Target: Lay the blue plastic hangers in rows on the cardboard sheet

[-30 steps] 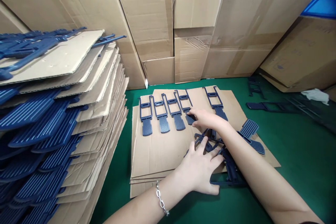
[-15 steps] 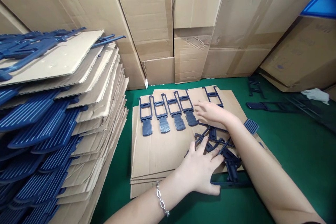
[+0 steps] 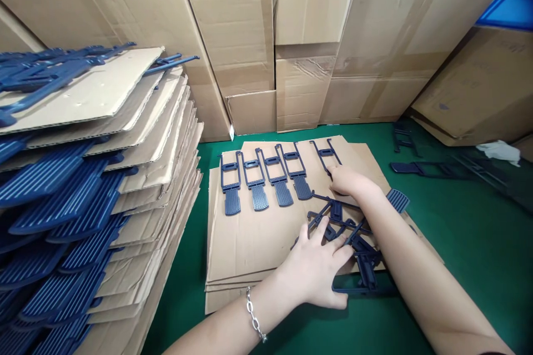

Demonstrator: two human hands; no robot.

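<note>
Navy frame: far side of cardboard sheet, right of row of four;
Right hand: bunched at its near end; grip unclear;
Left hand: fingers spread over jumbled frames.

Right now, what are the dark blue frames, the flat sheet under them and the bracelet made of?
The dark blue frames look like hard plastic: smooth, slightly shiny, with ridged ends. The flat sheet seems to be cardboard, dull brown with faint creases. The bracelet looks like polished metal because its silvery links gleam, but coated plastic could look similar.
</note>
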